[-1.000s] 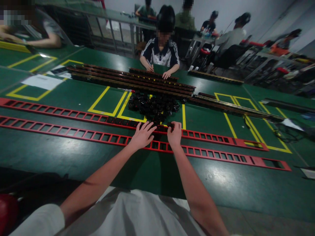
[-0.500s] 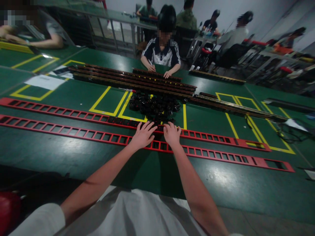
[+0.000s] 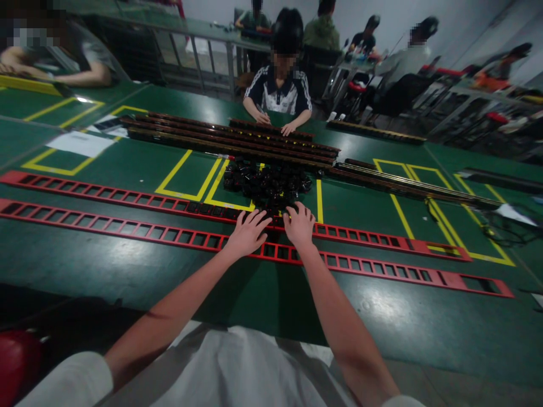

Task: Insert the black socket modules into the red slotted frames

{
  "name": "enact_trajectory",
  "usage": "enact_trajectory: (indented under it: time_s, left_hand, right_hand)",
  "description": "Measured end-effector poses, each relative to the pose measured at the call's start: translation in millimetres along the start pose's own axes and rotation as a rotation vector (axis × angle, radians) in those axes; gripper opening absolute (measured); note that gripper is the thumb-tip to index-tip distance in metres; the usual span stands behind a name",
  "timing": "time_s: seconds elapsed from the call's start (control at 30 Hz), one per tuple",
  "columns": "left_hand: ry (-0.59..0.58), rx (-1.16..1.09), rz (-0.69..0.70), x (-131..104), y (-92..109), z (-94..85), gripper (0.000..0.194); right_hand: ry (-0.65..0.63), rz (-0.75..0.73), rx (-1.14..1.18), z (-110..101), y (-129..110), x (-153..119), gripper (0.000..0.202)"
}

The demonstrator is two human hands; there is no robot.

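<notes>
Fingers of left hand (image 3: 247,233) splay unclenched over the farther ladder-like red frame (image 3: 418,247), paralleling the near edge of the green surface (image 3: 237,282); right hand (image 3: 300,227): grasp unclear.

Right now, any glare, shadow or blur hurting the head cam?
Head view: glare patches on the green table, dark shadow between the forearms; also head view: pile of black parts so dark that pieces merge, background co-workers look soft.

And it's a smooth, glossy table (image 3: 182,282), glare pooling by its near edge! Red frames (image 3: 452,279) look satin plastic, black pieces (image 3: 271,183) glint, white paper (image 3: 81,143) stays matt.
</notes>
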State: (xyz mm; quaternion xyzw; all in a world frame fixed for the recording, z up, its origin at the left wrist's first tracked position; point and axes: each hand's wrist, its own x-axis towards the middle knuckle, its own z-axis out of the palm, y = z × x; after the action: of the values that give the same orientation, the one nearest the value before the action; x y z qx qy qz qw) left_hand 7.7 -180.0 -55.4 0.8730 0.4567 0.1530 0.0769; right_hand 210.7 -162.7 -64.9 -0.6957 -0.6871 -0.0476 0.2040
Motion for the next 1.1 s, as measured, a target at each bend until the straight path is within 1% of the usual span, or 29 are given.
enact_trajectory:
  time_s: [0.07,0.13,0.37,0.57,0.77,0.87,0.97,1.1]
  left_hand:
    - [0.004,-0.001,0.004,-0.1,0.0,-0.2,0.051]
    - [0.006,-0.004,0.005,0.0,0.0,-0.1,0.051]
    - [-0.017,-0.003,-0.009,0.5,-0.1,0.0,0.052]
    - [-0.008,-0.004,-0.002,-0.1,-0.1,0.0,0.051]
    - [-0.002,-0.003,-0.001,-0.4,-0.1,0.1,0.051]
    - [-0.002,0.000,-0.002,-0.2,-0.2,0.8,0.051]
    - [-0.003,0.004,-0.001,-0.2,-0.5,1.3,0.051]
    - [-0.002,0.006,0.005,-0.4,-0.7,1.6,0.051]
  right_hand:
    - [0.005,0.032,-0.024,3.3,1.9,2.5,0.034]
    - [-0.019,0.053,-0.023,6.7,4.2,3.7,0.034]
    - [-0.063,0.107,0.072,7.8,13.4,5.1,0.033]
    - [-0.086,0.108,0.028,7.5,9.7,4.3,0.035]
    - [-0.026,0.145,0.102,13.0,14.8,5.5,0.037]
    - [0.013,0.128,0.157,16.1,19.3,6.1,0.041]
    - [0.045,0.107,0.201,16.4,20.2,5.5,0.041]
    - [0.055,0.135,0.145,11.7,15.6,3.4,0.040]
